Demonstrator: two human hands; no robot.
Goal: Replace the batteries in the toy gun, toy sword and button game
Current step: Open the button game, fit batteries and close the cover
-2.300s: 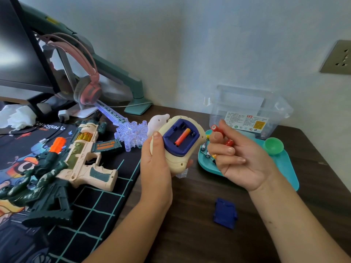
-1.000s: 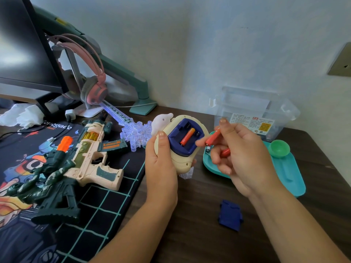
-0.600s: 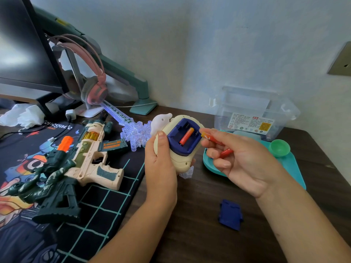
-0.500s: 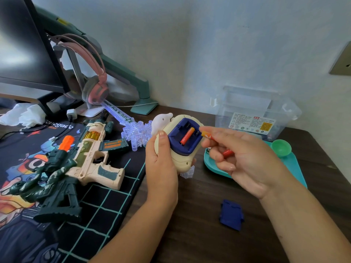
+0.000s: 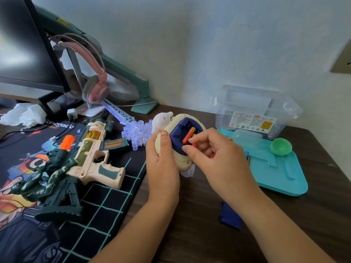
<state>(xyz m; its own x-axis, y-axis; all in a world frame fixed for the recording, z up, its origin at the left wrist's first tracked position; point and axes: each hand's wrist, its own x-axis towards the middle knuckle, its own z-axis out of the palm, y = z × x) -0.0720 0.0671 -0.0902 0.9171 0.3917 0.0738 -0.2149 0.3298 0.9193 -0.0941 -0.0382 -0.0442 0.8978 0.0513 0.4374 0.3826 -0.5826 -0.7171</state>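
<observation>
My left hand (image 5: 161,158) grips the cream button game (image 5: 177,128) with its back turned up and its blue battery bay open. One orange battery (image 5: 188,135) lies in the bay. My right hand (image 5: 214,150) is over the bay, its fingers curled round red-orange batteries and pressing one at the bay's edge. The toy gun (image 5: 91,154) lies on the desk mat to the left. The clear toy sword (image 5: 131,126) lies behind the game. The blue battery cover (image 5: 230,217) rests on the desk near my right forearm.
A teal tray (image 5: 281,173) with a green cup (image 5: 281,146) sits at right, a clear plastic box (image 5: 256,114) behind it. Monitor (image 5: 24,46), pink headphones (image 5: 95,86) and crumpled tissue (image 5: 24,116) stand at back left. A patterned desk mat (image 5: 57,215) covers the left half of the desk.
My right hand has moved left and down from beside the game onto its open battery bay, bringing the batteries with it. The left hand keeps its hold on the game.
</observation>
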